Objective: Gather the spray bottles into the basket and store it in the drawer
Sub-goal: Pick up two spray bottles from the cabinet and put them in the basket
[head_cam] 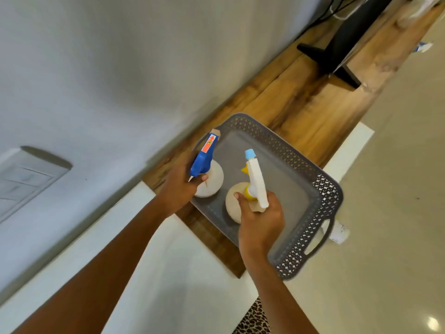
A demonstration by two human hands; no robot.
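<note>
Both forearms stretched forward over the tabletop (301,112). Left hand (179,189) grip wrapped around blue-headed spray bottle (204,165), right hand (261,219) grip closed around white-headed spray bottle (255,179), both bottles upright inside grey basket (310,203).

1. A plain pale wall (101,68) fills the left and far side of the tilted view.
2. A white switch plate (26,182) is set in that wall at the left.
3. A wooden counter top (301,109) runs along the wall toward the far right, its grain streaked dark and light.
4. A white cabinet surface (168,273) lies nearer, beside the wood.
5. A black monitor stand (337,61) sits on the far wood, with dark cables behind it.
6. Glossy cream floor tiles (397,177) cover the right, with a bright glare spot near the lower right.
7. A leopard-print patch (252,319) shows at the bottom edge.
</note>
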